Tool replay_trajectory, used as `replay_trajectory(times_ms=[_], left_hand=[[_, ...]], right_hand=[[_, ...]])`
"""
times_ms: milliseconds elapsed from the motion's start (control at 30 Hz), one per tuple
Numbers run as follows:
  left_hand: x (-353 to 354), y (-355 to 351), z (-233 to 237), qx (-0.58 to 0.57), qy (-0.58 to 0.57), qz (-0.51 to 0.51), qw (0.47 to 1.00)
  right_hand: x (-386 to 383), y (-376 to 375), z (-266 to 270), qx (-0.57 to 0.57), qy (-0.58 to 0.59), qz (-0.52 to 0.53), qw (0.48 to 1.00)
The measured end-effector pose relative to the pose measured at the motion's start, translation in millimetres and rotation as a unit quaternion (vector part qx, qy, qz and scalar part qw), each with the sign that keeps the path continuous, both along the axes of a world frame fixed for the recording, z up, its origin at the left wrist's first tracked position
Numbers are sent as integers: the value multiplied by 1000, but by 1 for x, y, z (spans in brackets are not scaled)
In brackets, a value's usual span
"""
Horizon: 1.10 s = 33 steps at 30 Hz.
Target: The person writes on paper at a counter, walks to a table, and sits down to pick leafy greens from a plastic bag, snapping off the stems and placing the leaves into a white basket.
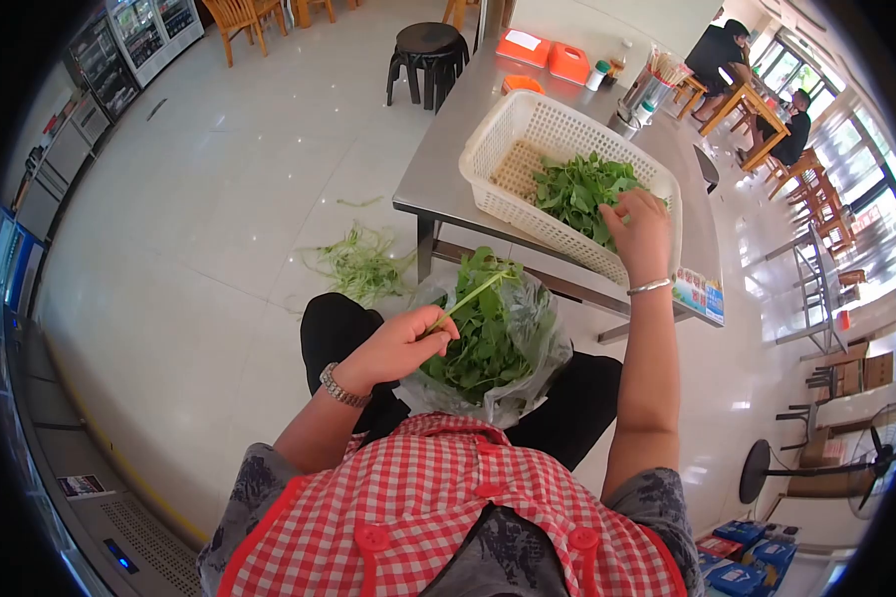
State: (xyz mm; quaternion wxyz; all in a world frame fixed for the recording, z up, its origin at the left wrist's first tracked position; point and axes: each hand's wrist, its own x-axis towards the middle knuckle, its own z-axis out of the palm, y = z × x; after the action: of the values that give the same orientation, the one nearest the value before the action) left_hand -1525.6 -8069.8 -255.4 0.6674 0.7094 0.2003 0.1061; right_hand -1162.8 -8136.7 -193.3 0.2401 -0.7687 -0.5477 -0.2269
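My left hand is closed around a pale green stem, which slants up to the right over a clear plastic bag. Leafy greens fill that bag, which sits between my knees. Over the right part of a cream perforated plastic basket, my right hand has its fingers bent together at the edge of a pile of picked green leaves. What lies between those fingertips is hidden.
The basket stands on a steel table with orange-red boxes, bottles and a chopstick holder. Stripped stems lie on the tiled floor. Black stacked stools stand behind. Two people sit at a wooden table far right.
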Motion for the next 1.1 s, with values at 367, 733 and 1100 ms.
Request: replay_trajectory(times_ms=[367, 733, 1100], left_hand=[[3, -6, 16, -84, -19, 11, 996], [19, 0, -8, -234, -140, 70, 960], [20, -5, -3, -347, -145, 70, 924]], right_hand=[[-133, -20, -19, -15, 65, 298, 952], [-153, -39, -47, -255, 520, 414, 702], [-159, -44, -87, -20, 830, 329, 450]])
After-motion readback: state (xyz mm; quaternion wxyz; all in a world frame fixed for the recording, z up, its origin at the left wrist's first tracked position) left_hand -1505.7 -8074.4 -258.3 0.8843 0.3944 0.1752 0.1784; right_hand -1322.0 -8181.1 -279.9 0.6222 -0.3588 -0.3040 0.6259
